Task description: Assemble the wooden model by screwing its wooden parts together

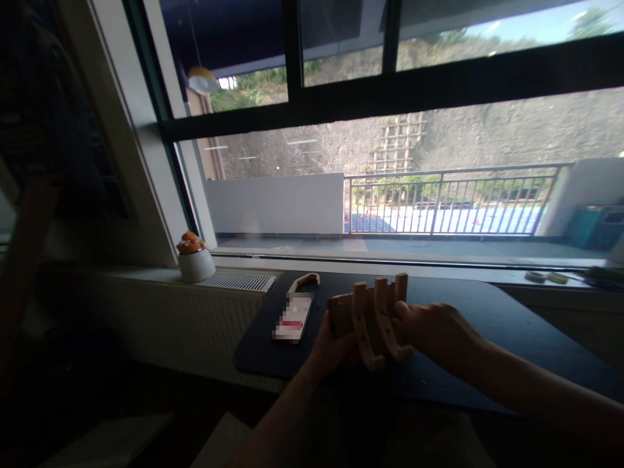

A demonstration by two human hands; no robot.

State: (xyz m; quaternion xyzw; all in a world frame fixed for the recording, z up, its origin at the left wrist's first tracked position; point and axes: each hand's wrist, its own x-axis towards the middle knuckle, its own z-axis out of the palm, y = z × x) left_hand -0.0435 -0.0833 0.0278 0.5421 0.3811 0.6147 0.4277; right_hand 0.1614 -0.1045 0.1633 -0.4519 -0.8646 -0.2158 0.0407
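Note:
A brown wooden board (341,314) with light wooden hooks is held up above the dark table. Two hooks, the left one (359,320) and the middle one (384,322), cross its front, with small dark holes in them. My left hand (330,348) is closed around the board's left lower part, thumb across the front. At the right end, my right hand (433,325) is closed on a third wooden hook (401,286), whose lower part its fingers hide. Whether those fingers also pinch something small cannot be seen.
On the table (468,312) lie a loose wooden hook (307,281) and a phone (294,318) with a blurred screen. Small dark bits lie near the phone. A white pot (195,265) with an orange top stands on the sill beside the window. A radiator (214,318) is below.

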